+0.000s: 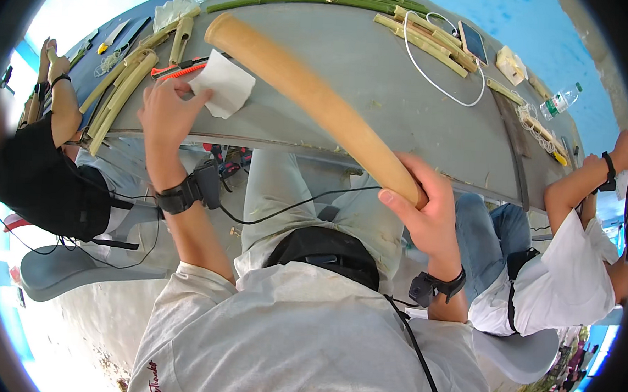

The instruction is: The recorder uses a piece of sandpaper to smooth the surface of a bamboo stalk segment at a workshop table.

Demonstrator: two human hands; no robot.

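- Across the head view, a long tan bamboo piece [312, 94] slants over the grey table [417, 116], its near end in the right hand [427, 209], closed around it
- Left of it, the left hand [169, 114] is half curled, thumb at a white sheet [229, 88]; cannot tell if gripped
- Beside the sheet, a red cutter [176, 69]

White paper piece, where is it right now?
In the head view, the white paper is left of centre, between the left hand and the pale bamboo piece, beside the red cutter.
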